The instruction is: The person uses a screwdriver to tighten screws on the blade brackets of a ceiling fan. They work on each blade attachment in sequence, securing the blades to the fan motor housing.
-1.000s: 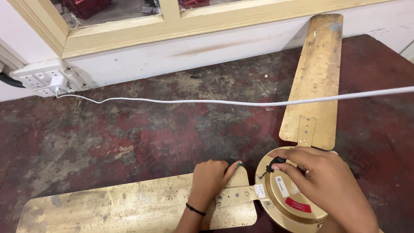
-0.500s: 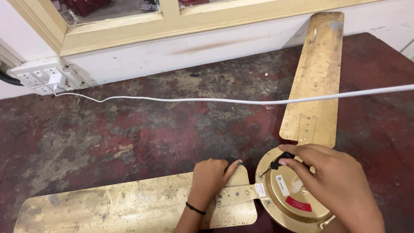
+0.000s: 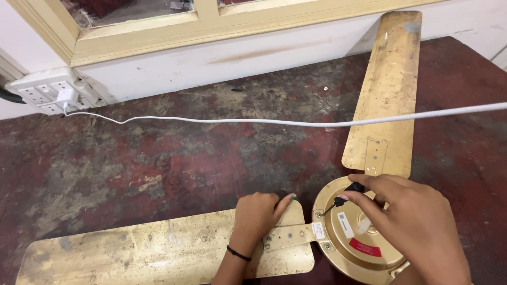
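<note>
Pinching screwdriver (image 3: 346, 194): right hand (image 3: 412, 221), probably at hub (image 3: 356, 237) rim; left hand (image 3: 259, 216) flat on blade (image 3: 158, 253); red label (image 3: 365, 247).

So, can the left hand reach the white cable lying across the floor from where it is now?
Probably yes. The left hand rests on the near fan blade, holding nothing, and only bare floor lies between it and the white cable.

Gold fan blade (image 3: 158, 253), white cable (image 3: 264, 122), mottled red-brown floor (image 3: 158, 169).
</note>
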